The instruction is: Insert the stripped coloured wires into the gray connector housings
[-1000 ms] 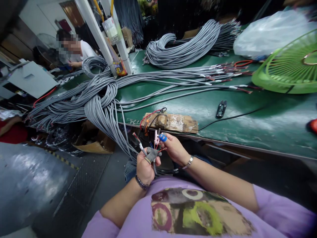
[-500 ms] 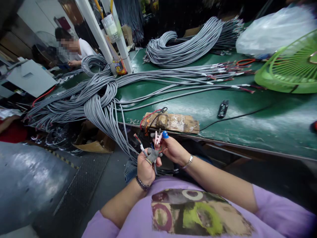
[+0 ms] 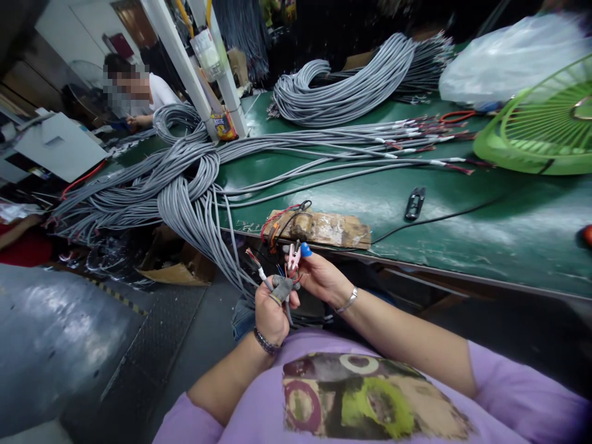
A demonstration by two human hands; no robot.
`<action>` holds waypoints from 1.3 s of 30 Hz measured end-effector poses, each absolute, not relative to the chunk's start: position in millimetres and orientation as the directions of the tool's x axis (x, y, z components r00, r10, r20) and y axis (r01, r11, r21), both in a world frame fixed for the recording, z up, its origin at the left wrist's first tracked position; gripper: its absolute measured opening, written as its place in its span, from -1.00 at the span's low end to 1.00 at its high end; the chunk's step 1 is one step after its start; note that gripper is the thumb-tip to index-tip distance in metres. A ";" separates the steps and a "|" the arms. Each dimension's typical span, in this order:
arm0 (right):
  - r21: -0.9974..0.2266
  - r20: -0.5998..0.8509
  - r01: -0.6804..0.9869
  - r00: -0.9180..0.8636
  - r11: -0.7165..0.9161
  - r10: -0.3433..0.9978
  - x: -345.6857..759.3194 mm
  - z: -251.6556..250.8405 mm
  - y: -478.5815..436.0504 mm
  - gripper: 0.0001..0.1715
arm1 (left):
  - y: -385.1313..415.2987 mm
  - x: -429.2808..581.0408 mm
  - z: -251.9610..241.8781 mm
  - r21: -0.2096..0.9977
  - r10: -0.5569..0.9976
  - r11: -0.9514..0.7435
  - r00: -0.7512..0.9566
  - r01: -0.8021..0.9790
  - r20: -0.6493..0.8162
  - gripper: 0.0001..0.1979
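My left hand (image 3: 269,311) is closed around the end of a grey cable (image 3: 259,271), its thumb covered by a grey finger cot, with thin coloured wires fanning out above the fist. My right hand (image 3: 319,275), a blue cot on one fingertip, pinches a small pink clip-like tool (image 3: 293,256) at those wire ends. Both hands hover just below the front edge of the green table (image 3: 462,216), close to my chest.
Thick bundles of grey cables (image 3: 185,179) lie over the table's left and far side. A worn cardboard pad (image 3: 324,228) sits at the front edge, black snips (image 3: 414,203) beyond it, a green fan (image 3: 546,123) at right. Another person sits far left.
My right hand has shifted slightly with the pink tool around the wire ends; the left hand keeps its grip in the same place.
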State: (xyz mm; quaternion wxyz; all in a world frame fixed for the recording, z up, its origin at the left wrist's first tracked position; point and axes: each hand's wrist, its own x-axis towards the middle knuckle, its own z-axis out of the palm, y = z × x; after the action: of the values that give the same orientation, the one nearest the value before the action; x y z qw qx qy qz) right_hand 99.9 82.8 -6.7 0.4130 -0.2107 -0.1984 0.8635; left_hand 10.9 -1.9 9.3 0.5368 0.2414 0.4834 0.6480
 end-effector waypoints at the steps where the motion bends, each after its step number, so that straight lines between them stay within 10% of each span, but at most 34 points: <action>1: -0.517 -0.201 -0.630 -0.569 -0.580 0.797 99.8 -6.5 82.8 -0.69 | -2.3 10.9 9.4 0.886 0.931 0.040 -0.305 -0.461 -0.201 -0.71; 39: -0.478 -0.198 -0.567 -0.675 -0.671 0.711 108.2 0.0 80.1 -0.64 | -11.7 5.4 3.6 0.962 0.952 -0.083 -0.307 -0.262 -0.001 -0.75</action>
State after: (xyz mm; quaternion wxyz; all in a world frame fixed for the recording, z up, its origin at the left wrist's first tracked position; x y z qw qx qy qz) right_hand 108.2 80.1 0.0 0.3570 -0.1874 -0.1923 0.8947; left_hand 5.4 -11.7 3.6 0.4703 0.3542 0.4870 0.6452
